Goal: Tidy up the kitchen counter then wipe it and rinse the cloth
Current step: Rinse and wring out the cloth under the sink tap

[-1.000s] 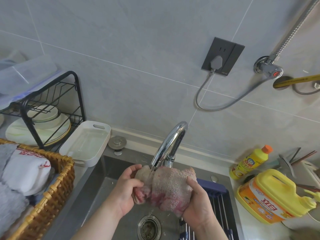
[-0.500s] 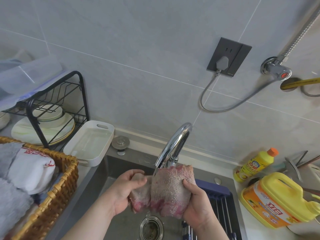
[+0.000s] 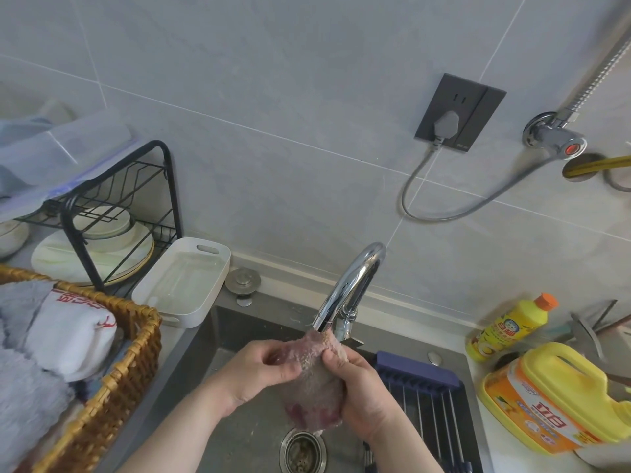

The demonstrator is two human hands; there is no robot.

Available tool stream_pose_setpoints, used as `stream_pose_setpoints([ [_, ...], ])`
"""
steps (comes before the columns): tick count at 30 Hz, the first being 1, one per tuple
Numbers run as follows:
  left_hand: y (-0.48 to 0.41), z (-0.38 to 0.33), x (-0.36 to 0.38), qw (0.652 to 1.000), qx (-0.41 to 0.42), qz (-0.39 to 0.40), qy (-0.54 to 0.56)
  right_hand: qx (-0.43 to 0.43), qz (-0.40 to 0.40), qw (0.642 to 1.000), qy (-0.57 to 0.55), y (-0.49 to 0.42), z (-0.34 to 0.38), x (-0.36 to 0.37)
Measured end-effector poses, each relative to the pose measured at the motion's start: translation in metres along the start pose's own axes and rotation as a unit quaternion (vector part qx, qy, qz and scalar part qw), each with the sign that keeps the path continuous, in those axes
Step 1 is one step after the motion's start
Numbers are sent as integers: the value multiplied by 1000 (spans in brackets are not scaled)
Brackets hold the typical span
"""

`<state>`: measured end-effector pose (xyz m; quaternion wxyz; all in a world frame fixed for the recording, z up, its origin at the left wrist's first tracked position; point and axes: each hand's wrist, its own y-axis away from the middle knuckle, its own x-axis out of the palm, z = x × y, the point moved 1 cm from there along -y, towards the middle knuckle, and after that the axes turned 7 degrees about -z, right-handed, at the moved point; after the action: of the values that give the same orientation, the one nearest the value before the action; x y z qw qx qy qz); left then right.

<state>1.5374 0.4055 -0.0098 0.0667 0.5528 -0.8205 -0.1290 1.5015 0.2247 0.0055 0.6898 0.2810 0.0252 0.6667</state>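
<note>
- Where the tabletop [image 3: 177, 339] meets its left edge, one wicker basket [image 3: 136, 339] holds folded towels: one white with red print [image 3: 68, 339], and grey ones beside it, too bunched to count.
- Behind the basket stands one black wire dish rack [image 3: 167, 186] with a stack of pale plates [image 3: 92, 257] on its lower level. Their number cannot be told.
- One white handled tray [image 3: 184, 281] sits just beside the rack, at the sink's back-left corner.
- One metal sink stopper [image 3: 243, 279] rests on the back ledge, near the tray.
- In the sink [image 3: 239, 435], one drain [image 3: 302, 452] lies at the front.
- The left hand [image 3: 259, 370] pinches the top left of the single pinkish cloth [image 3: 314, 390], fingers curled, thumb on top.
- The cloth hangs over the drain, its top just under the mouth of the one chrome tap [image 3: 351, 285].
- The right hand [image 3: 362, 394] has its fingers wrapped round the cloth's right side, pinching the upper edge.
- One blue roll-up rack [image 3: 416, 370] spans the sink's right side.
- One dark wall socket [image 3: 459, 112] carries one grey plug [image 3: 445, 122].
- Two yellow bottles stand at the right edge: a small orange-capped one [image 3: 508, 331] and a large jug [image 3: 560, 397].
</note>
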Motion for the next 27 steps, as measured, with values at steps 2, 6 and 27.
stream_pose_setpoints([
  [2, -2, 5, -3, 996, 20, -55, -60, -3, 0, 1000, 12, 1, -2, -3],
  [6, -1, 13, -3, 983, 67, -116, -123, -19, -49, 995, 86, -4, -8, -1],
  [27, 12, 11, 1, 985, 28, -141, 92, 37, -111, 985, 125, -20, -30, 3],
])
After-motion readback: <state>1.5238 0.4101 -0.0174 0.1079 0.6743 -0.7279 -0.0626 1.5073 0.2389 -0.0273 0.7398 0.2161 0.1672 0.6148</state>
